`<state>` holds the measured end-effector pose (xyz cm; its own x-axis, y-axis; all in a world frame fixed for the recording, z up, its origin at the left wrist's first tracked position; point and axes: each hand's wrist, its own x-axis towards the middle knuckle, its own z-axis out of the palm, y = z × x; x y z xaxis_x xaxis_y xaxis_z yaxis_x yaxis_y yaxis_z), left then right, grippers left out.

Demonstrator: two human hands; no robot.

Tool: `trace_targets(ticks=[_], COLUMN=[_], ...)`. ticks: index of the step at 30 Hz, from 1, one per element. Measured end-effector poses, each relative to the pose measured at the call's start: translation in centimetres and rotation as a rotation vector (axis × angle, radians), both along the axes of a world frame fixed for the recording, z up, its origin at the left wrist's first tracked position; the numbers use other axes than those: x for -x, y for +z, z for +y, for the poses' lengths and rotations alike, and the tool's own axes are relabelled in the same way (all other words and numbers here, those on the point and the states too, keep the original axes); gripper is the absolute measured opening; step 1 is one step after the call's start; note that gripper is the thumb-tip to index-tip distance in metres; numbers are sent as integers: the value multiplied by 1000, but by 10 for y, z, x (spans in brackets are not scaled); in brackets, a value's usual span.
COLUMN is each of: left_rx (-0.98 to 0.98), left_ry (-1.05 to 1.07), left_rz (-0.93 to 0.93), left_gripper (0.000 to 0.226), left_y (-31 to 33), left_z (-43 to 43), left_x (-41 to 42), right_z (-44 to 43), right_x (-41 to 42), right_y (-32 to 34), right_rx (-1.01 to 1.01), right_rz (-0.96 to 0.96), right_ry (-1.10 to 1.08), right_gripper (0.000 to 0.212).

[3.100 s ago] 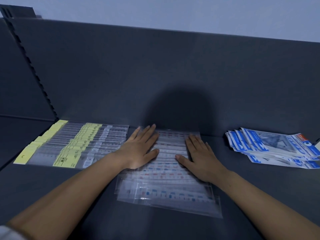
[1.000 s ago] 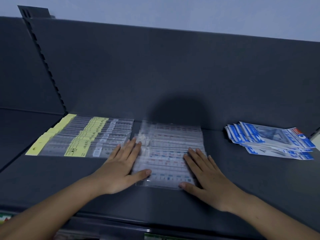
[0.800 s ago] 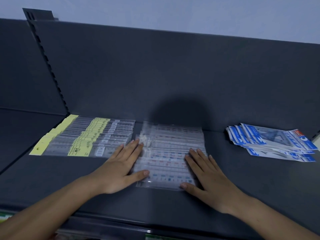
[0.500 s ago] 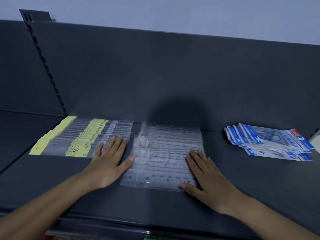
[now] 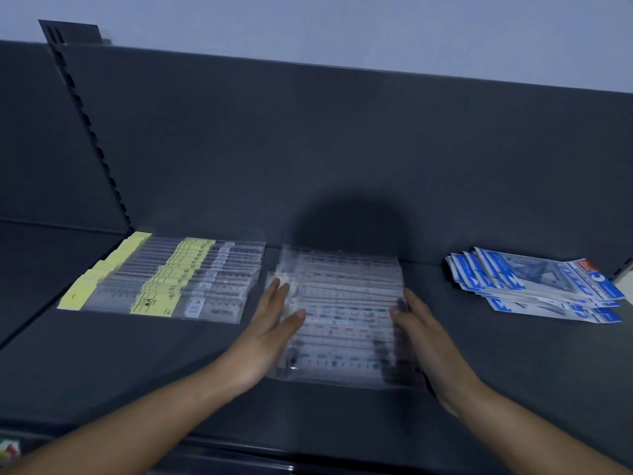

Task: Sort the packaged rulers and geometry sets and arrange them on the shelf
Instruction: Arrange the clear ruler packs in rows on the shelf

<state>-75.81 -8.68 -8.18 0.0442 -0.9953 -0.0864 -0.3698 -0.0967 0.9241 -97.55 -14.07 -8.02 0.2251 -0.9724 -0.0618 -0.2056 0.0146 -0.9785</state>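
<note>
Closest to me is the dark shelf, and I will tell where everything is from the pile of clear ruler packs that lies flat in the middle of it. The left arm and the right arm reach in from the near side toward that pile. The left hand is at the pile's left side. Its fingers are straight and close together, pressed along the edge, and its thumb lies on top of the packs. The right hand is at the pile's right side, also with straight fingers close together along the edge and the thumb tip on top. So the pile sits between the two flat hands, and neither hand curls round it. The packs in the pile lie one over the next like steps, with small red and blue marks on them, but they look blurry. Just left of the pile, with a thin gap, is a row of ruler packs with yellow labels, also lying flat and overlapping. Well to the right of the pile is a loose heap of blue and white geometry set packs. Behind the pile stands the dark back panel, with a round shadow on it right above the pile. Far to the left of the pile, a post with slots runs up the panel. Above it all is a pale wall.
</note>
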Motion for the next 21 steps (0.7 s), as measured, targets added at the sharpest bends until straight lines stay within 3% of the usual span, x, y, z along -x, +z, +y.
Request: trace_targets(ticks=[3,6,10,14,15,18,21], left_rx=[11,-33,-61,-67,-82,-105,-156], left_ry=[157,205,230,223,195,165,144], left_rz=[39,133,247,298,319,348,390], left_gripper=[53,53,51,47,49,90,78], left_y=[-3,-2,-1,0,4,-7,-20], left_z=[-12,-25,-39,-45,-45,-62,-73], left_x=[-8,-13,-15,-21,-23,-35,-47], right_z=[-5,-16,-22,-37,-39,-40,-43], right_x=[6,10,8,12,12,9,9], right_y=[4,5,5,3,5,12,16], right_rx=[-9,-84,-50,-125,-127,-102,-120], right_rz=[-40,-9,-36,-91,-96,-87,-111], right_ry=[-34,-67,19,-33,2,66,74], right_gripper=[36,50,31,22,19,32,37])
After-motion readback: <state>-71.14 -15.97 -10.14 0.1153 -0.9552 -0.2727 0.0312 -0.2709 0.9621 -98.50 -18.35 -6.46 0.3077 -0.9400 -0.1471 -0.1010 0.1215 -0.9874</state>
